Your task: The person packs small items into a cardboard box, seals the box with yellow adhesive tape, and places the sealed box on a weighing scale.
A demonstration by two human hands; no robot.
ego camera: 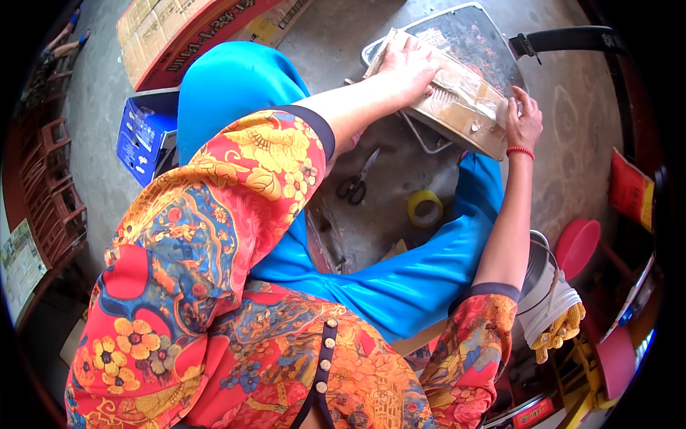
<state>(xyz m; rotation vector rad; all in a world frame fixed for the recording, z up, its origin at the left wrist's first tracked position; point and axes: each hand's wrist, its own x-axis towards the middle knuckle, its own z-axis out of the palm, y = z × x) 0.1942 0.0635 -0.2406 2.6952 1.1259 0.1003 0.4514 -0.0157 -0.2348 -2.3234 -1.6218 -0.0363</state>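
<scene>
A worn, flat cardboard box (471,112), patched with clear tape, lies at a slant over a small metal-rimmed table (471,35) with a dark, scuffed top. My left hand (410,67) grips the box's far-left part, with its palm on the upper face. At the right end, my right hand (524,120) holds the edge, fingers over the corner and a red beaded band at the wrist. Black-handled scissors (356,182) lie on the concrete floor between my legs. A roll of yellow tape (425,208) rests to their right. The box's underside is hidden.
A blue box (147,137) stands left of my knee, and a larger red-and-brown carton (177,40) is beyond it. To my right are a white bucket (552,303) with corn cobs (560,330) and a pink basin (579,248). Wooden chairs (56,161) line the left.
</scene>
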